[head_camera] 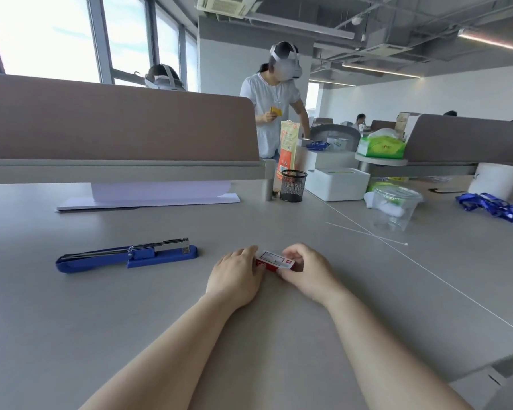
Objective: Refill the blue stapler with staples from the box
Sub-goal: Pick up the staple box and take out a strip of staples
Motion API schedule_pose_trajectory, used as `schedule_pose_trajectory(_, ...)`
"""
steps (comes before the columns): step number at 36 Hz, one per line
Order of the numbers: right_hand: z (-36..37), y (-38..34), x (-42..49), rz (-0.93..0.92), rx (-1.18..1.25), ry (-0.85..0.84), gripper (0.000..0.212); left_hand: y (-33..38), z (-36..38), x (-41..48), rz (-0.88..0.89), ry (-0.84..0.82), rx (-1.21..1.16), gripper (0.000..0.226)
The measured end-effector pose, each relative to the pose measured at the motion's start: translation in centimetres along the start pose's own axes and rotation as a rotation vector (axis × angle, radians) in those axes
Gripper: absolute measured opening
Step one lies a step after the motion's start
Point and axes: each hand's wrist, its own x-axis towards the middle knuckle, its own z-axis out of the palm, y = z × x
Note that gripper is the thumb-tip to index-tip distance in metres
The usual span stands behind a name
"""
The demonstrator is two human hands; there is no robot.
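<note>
A blue stapler lies on the grey desk to the left, swung open flat so its metal staple channel faces up. A small red and white staple box rests on the desk at the centre. My left hand grips the box's left end, and my right hand pinches its right end with thumb and fingers. Both forearms reach in from the bottom edge. The box's underside and ends are hidden by my fingers.
A black mesh pen cup and a white box stand behind. A clear plastic cup, blue lanyards and a thin white stick lie at right. A desk divider and papers sit at the back; a person stands beyond.
</note>
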Motion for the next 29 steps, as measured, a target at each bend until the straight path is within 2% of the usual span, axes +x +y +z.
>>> schedule_pose_trajectory(9,-0.1,-0.4,-0.3,-0.001,0.068,-0.063,0.034,-0.5,0.2,0.1,0.036,0.011,-0.070,0.044)
schedule_pose_trajectory(14,-0.2,-0.5,-0.4,0.001,0.096,-0.093,0.034,-0.4,0.3,0.1,0.035,0.005,-0.017,0.046)
schedule_pose_trajectory(20,-0.9,-0.1,-0.3,0.090,0.144,-0.059,0.051,-0.4,0.3,0.0,0.051,-0.011,0.014,0.058)
schedule_pose_trajectory(29,-1.2,-0.2,-0.4,0.057,0.126,-0.132,0.039,-0.9,0.5,0.5,0.162,-0.098,0.055,0.056)
